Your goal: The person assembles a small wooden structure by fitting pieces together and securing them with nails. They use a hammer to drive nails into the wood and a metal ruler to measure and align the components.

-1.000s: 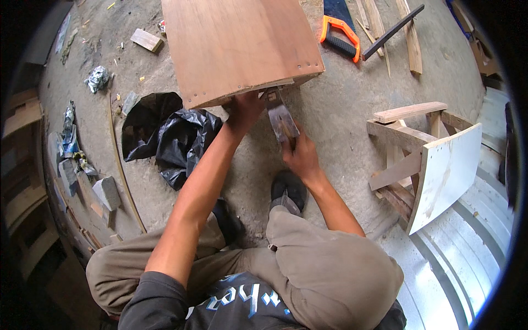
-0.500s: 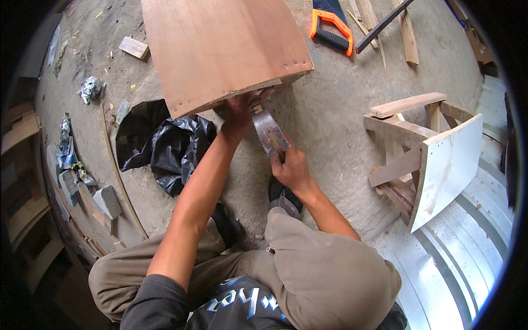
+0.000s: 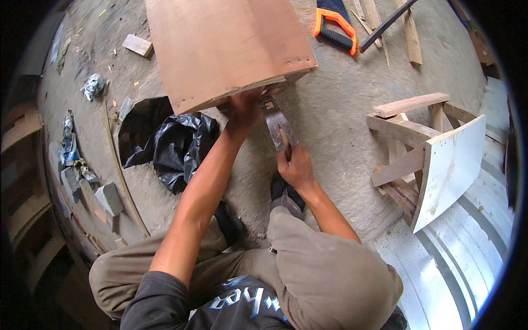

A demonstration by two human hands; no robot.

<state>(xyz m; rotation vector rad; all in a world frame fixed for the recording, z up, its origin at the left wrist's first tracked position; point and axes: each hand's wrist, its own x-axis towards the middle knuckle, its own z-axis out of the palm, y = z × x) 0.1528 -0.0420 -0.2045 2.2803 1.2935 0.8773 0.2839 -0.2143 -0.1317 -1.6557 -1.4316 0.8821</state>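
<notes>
My right hand point(image 3: 297, 166) grips a worn grey metal claw hammer point(image 3: 278, 125) just below the near edge of the large brown wooden box point(image 3: 231, 49) in front of me. My left hand point(image 3: 245, 108) is at that edge, fingers hidden; I cannot tell what they grasp. A crumpled black plastic bag point(image 3: 184, 146) lies left of the box's near end, an orange-and-black-handled saw point(image 3: 336, 34) to its right.

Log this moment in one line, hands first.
Left hand: at near edge of brown panel, partly hidden | Right hand: gripping hammer beside left hand | Saw: right of panel, unheld
</notes>
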